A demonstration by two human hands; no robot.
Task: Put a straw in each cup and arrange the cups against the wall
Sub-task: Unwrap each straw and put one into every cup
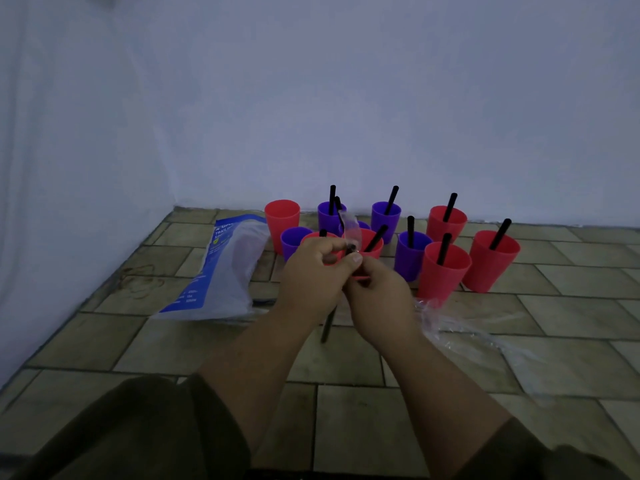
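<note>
Red cups (445, 271), beyond both hands: plastic, smooth, matt.
Purple cups (408, 254): same plastic, smooth, slight sheen.
Straws (450, 206) in cups: blk plastic, matt.
Held straw (327, 327), gripped by right hand (377, 292): blk plastic, matt.
Wrapper strip (349, 226), pinched by left hand (311, 271): clear film, glossy.
Bag (221, 271), left of left hand: thin plastic, blue/wht print, soft sheen.
Loose film (460, 327), right of right hand: clear, crinkled, glossy.
Floor tiles (571, 306): matt, rough-looking.
Wall (346, 98): painted, matt.
Sleeves (138, 427): dark cloth, matt.
</note>
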